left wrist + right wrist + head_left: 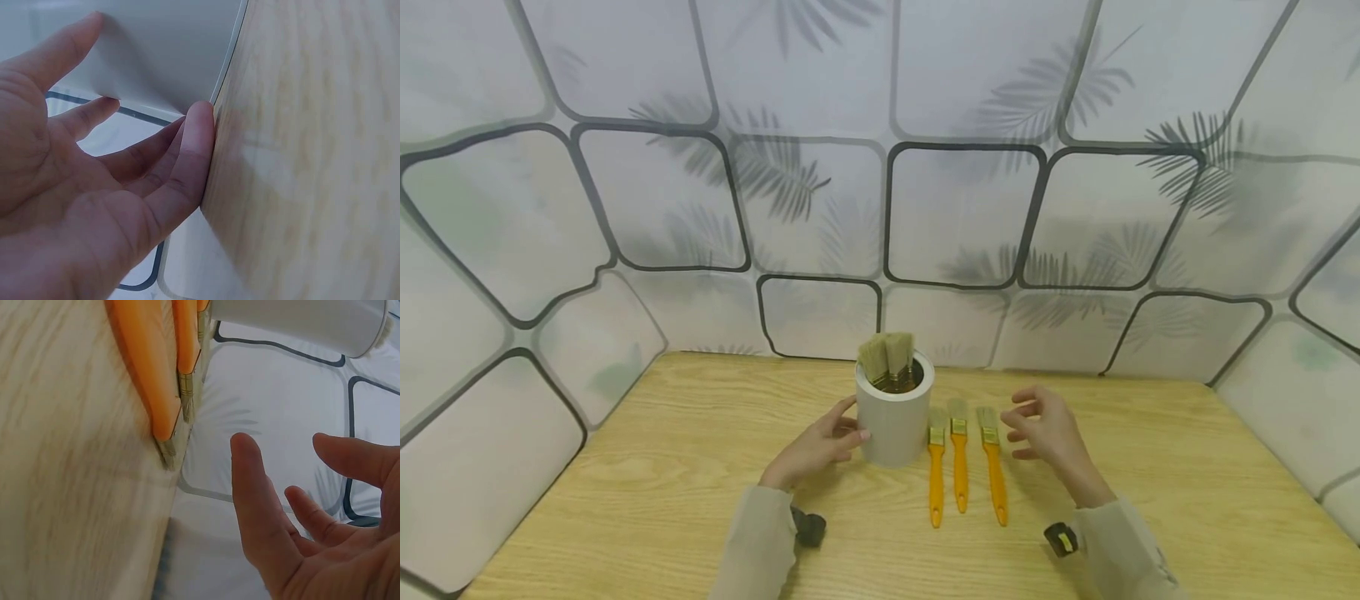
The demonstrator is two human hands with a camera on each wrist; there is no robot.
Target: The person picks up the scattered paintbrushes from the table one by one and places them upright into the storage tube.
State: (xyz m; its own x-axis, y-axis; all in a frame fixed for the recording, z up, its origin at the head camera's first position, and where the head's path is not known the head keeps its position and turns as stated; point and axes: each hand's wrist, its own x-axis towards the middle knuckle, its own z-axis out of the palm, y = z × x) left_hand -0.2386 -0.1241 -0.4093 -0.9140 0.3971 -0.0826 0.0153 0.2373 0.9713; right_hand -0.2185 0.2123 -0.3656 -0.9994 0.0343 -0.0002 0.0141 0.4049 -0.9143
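A white cylindrical container stands upright on the table, with two paintbrushes in it, pale bristles up. My left hand is at its left side, fingers spread and relaxed, thumb and fingertips against the wall of the container. Right of the container lie three paintbrushes with orange handles: a left brush, a middle brush and a right brush, bristles pointing away from me. Just right of these my right hand hovers, holding nothing, its fingers loosely bent. The right wrist view shows an orange handle nearby.
The table has a light wood-grain top. Behind it and along both sides rise pale walls with dark rounded outlines and leaf prints. A dark wrist device is worn at the left sleeve, another wrist device at the right.
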